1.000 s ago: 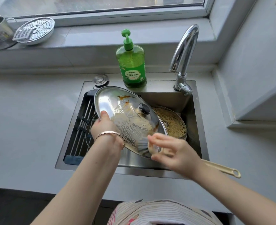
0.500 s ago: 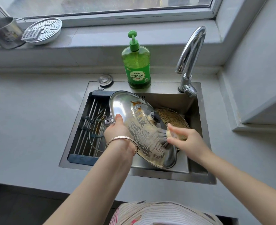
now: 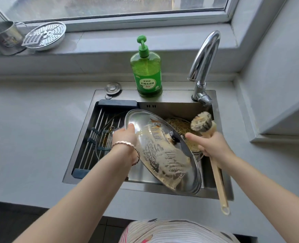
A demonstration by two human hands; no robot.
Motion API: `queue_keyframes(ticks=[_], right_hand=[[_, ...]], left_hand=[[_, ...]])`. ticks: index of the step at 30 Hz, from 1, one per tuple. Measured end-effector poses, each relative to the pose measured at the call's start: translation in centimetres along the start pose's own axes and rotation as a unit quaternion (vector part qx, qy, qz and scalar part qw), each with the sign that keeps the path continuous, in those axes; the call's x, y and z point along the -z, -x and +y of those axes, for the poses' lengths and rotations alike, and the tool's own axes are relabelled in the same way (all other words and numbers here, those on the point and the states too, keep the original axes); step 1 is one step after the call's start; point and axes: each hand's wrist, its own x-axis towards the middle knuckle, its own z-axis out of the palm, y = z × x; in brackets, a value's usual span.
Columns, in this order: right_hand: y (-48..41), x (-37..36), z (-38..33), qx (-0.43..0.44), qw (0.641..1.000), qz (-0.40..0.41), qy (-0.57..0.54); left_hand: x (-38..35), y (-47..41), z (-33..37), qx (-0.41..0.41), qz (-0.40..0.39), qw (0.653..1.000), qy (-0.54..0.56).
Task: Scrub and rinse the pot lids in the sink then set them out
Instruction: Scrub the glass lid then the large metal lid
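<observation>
Brush (image 3: 201,123) now off lid (image 3: 162,155), above sink (image 3: 176,96)

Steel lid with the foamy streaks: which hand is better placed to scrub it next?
Probably the right hand: it grips the brush, bristles up beside the lid. The left hand is holding the lid's rim, tilted over the sink.

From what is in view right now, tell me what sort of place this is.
Likely a home kitchen: a steel sink with a faucet, a green dish-soap bottle on its back ledge, and a soiled pot lid held over it.
</observation>
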Motion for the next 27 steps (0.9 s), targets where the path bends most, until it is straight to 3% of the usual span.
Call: queue_keyframes(ticks=[4,7,11,19,22,27], right_hand=[[0.0,-2.1,-1.3,0.009,0.995,-0.081,0.054],[-0.2,-2.7,-1.3,0.025,0.996,-0.039,0.076],[-1.1,-2.9,-1.1,0.027,0.995,0.000,0.101],[-1.9,-2.1,-1.7,0.014,0.987,-0.082,0.137],[-2.4,-2.3,-0.7,0.008,0.990,-0.057,0.132],[-3.0,-3.2,-0.1,-0.086,0.995,0.042,0.010]], left_hand=[[-1.3,-0.3,1.3,0.013,-0.055,0.997,-0.046],[-1.5,-0.6,2.2,0.051,-0.084,0.995,0.000],[-1.7,-1.2,1.8,0.053,-0.106,0.992,-0.044],[-1.2,-0.9,3.2,0.069,-0.162,0.982,-0.075],[-0.9,-0.2,3.7,0.063,-0.182,0.979,-0.067],[-1.6,2.5,0.5,-0.053,-0.188,0.980,-0.038]])
